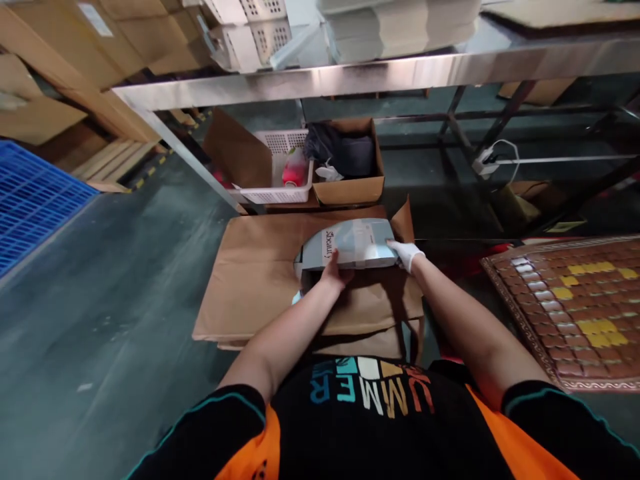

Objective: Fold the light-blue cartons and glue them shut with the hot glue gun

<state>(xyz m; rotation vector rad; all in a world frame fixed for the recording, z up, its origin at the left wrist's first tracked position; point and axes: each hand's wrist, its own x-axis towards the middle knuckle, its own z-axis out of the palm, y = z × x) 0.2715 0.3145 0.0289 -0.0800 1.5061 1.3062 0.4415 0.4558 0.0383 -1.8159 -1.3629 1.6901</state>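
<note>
Both of my hands are on a light-blue printed packet (357, 241), which looks like flat cardboard boxes and bears "beauty" lettering and a pale band. My bare left hand (336, 270) grips its near edge, left of the middle. At the right end, my right hand (406, 255), in a white glove, pinches the packet's corner. Beneath lies a large brown cardboard carton (250, 280), with a dark gap beside the packet and a flap standing up at the right. What is inside the gap is mostly hidden.
A metal table (280, 87) stands ahead, with a white basket (283, 195) and a small cardboard box (347, 193) holding dark cloth under it. A brown and yellow mat (575, 313) is at the right. A blue plastic crate (40, 200) sits at the left.
</note>
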